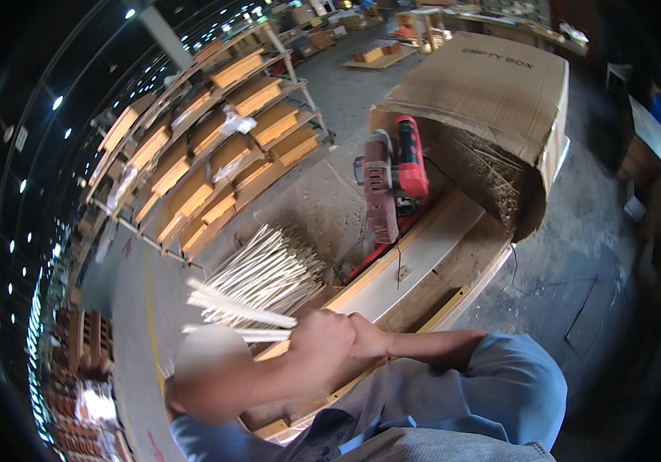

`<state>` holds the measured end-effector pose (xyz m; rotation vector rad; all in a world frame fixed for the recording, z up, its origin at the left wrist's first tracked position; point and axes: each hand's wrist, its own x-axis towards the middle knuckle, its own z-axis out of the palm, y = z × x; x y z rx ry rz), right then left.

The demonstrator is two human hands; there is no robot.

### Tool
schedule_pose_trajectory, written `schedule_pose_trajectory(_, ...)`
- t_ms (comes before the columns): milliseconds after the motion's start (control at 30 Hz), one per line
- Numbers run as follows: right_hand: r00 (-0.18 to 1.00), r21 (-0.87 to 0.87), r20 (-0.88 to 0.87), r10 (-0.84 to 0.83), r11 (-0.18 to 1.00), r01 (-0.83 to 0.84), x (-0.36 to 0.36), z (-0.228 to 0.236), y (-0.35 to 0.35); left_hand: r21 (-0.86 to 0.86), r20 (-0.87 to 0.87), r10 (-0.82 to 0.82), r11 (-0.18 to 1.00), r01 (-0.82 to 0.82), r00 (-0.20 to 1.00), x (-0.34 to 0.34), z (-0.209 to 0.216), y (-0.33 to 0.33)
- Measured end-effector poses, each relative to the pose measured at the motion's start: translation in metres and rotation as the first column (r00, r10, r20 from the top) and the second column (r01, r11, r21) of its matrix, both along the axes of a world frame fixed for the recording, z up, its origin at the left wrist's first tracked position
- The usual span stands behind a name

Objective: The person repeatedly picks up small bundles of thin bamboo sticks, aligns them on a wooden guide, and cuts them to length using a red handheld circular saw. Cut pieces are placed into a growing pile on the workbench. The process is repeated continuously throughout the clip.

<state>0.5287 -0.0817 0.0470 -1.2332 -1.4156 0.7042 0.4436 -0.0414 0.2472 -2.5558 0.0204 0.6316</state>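
Left of and behind the belt sander point(379, 185), a tiered rack point(215, 138) carries rows of yellow-orange wooden trays. Nearer the person than the sander and to its left, a few pale wooden sticks point(244, 306) jut leftward from the left hand point(323, 339), which is clenched round their ends; a heaped pile of thinner pale sticks point(273, 262) lies between them and the sander. The right hand point(369, 336), on the person's side of the sander, presses against the left; its fingers are mostly hidden, so I cannot tell whether it also grips the sticks. A flat grey metal strip point(432, 262) runs just right of the sander, and beyond that a cardboard box point(484, 85) gapes toward it, thin scraps inside.
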Motion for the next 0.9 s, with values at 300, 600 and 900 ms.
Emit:
schedule_pose_trajectory(300, 0.994, -0.082, 0.094, -0.056, 0.995, 0.064, 0.016, -0.055, 0.000, -0.197, 0.072, -0.026, 0.980, 0.039, 0.997, 0.005, -0.082, 0.032)
schedule_pose_trajectory(600, 0.888, -0.745, 0.080, 0.452, 0.619, -0.248, 0.122, -0.005, -0.007, -0.529, 0.315, 0.317, 0.841, -0.112, 0.894, -0.044, -0.134, 0.082)
schedule_pose_trajectory(900, 0.672, -0.409, 0.722, 0.164, 0.885, 0.223, 0.115, -0.051, 0.002, -0.760, 0.252, 0.594, 0.610, -0.223, 0.764, -0.059, -0.202, 0.082)
